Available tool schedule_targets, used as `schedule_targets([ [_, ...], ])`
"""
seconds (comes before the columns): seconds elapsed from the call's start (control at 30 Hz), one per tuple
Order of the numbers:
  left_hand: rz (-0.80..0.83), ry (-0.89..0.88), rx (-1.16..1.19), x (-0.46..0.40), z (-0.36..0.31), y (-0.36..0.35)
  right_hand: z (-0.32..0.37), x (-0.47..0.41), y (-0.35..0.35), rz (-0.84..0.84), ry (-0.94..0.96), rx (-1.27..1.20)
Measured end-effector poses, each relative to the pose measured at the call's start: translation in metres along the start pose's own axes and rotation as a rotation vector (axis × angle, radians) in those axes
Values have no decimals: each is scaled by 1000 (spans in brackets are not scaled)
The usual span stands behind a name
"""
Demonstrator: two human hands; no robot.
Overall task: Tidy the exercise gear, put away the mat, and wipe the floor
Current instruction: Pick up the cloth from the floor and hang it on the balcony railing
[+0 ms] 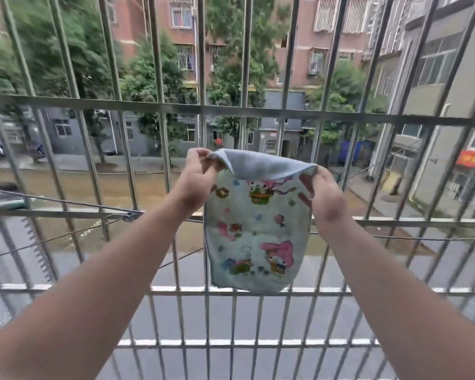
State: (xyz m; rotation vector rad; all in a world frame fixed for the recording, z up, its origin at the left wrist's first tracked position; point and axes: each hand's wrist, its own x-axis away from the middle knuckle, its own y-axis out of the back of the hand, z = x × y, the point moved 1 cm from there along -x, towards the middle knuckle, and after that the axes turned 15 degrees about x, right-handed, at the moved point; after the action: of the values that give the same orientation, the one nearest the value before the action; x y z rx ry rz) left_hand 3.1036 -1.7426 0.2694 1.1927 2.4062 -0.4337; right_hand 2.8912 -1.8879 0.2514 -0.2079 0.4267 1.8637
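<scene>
A small pale-blue cloth point(255, 231) printed with pink cartoon figures hangs in front of me, its top edge folded over. My left hand point(196, 176) pinches the cloth's upper left corner. My right hand point(325, 196) pinches the upper right corner. Both arms reach forward at chest height, holding the cloth spread just inside the metal window bars. No mat or exercise gear is in view.
A steel security grille point(231, 109) of vertical bars and horizontal rails fills the view. Thin wires point(74, 202) run across it at the left. Beyond lie a street, trees and apartment blocks.
</scene>
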Motion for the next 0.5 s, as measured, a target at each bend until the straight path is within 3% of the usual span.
schedule_targets([
  [0.13,166,173,-350,1,42,-1,-26,3,-24,189,132,217],
  [0.23,225,280,-559,6,67,-8,-49,6,-38,255,115,464],
  [0.37,275,333,-707,9,90,-7,-73,7,-42,344,64,777],
  [0.5,434,331,-776,16,102,-1,-97,5,-40,378,110,1055],
])
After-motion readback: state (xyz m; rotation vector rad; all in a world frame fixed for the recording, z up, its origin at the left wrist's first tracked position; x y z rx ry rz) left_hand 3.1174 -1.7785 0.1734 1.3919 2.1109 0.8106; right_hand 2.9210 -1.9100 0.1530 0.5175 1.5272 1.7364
